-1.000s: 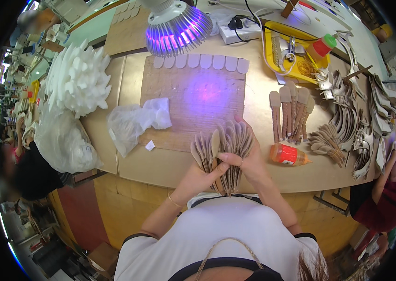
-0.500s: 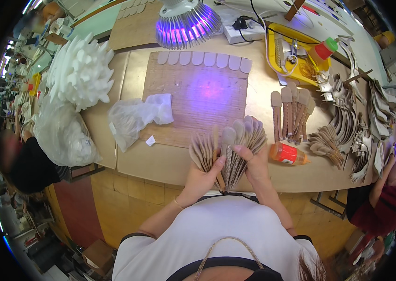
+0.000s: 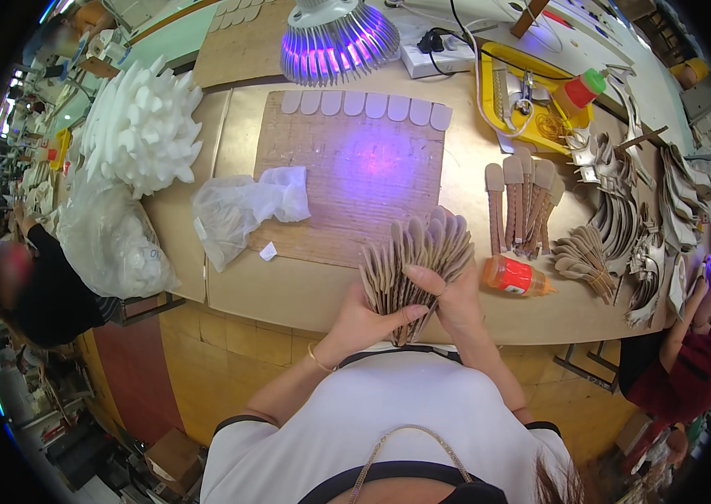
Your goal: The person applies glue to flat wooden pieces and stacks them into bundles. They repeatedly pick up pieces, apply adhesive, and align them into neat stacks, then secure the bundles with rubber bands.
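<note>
Close in front of my body, a fanned bundle of beige straps with rounded ends point(image 3: 413, 248) stands between my two hands. My left hand point(image 3: 362, 322) is closed round its left side, the thumb lying across the lower part. My right hand point(image 3: 458, 301) grips the right side, its thumb pressed over the front of the straps. Most of the fingers are hidden behind the bundle. Just right of my right hand, an orange bottle with a red label point(image 3: 517, 275) lies on its side. Similar brown straps with rounded pale ends point(image 3: 522, 197) lie beyond it.
Pale rounded pieces point(image 3: 354, 103) line the far edge of a cardboard sheet point(image 3: 305, 227) under a purple-lit lamp point(image 3: 337, 46). A plastic bag point(image 3: 242, 210) and white foam shapes point(image 3: 141, 126) are left. Right are a yellow tray point(image 3: 498, 55) and more strap bundles point(image 3: 584, 259). Other people sit either side.
The two fanned parts of the bundle have come together into one. My left thumb has moved lower and rightward across the straps, and my right thumb now lies over their front.
</note>
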The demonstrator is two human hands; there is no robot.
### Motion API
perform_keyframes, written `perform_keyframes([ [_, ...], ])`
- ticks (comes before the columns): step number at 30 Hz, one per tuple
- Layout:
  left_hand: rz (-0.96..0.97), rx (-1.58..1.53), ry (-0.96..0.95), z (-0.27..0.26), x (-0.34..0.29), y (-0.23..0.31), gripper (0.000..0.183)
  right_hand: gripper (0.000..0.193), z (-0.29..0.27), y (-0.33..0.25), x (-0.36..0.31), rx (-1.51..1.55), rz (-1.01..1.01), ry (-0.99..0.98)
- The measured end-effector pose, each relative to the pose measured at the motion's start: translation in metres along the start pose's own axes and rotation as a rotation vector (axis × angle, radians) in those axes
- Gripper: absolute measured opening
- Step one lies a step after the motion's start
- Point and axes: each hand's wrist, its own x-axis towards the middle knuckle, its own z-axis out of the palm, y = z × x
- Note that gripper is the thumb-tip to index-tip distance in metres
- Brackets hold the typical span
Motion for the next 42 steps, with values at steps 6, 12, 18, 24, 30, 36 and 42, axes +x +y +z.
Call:
perform_keyframes([
  [6, -0.339, -0.076, -0.179, 0.004, 0.0, -0.003, 0.064, 0.069, 0.008, -0.005, -0.005, -0.039, -0.01, 0.054],
  [12, -0.46, -0.127, -0.334, 0.001, -0.004, -0.004, 0.052, 0.055, 0.009, -0.008, -0.005, -0.108, -0.026, 0.042],
  [18, -0.431, -0.238, -0.206, 0.006, -0.008, -0.01, 0.038, 0.054, 0.003, -0.006, 0.008, -0.66, -0.255, -0.006],
  [24, -0.318, -0.292, -0.105, 0.011, -0.002, -0.008, 0.036, 0.059, 0.007, -0.012, 0.018, -0.61, -0.196, -0.084],
  [30, -0.401, -0.176, -0.104, 0.008, 0.002, -0.005, 0.029, 0.065, 0.007, -0.015, 0.022, -0.886, -0.208, -0.126],
  [36, -0.34, -0.463, -0.068, 0.006, 0.011, -0.026, 0.028, 0.071, -0.012, -0.038, 0.037, -0.803, -0.17, -0.22],
  [42, -0.307, -0.417, -0.014, -0.016, 0.027, -0.036, 0.033, 0.04, -0.071, -0.065, 0.049, -1.496, -0.122, 0.441],
])
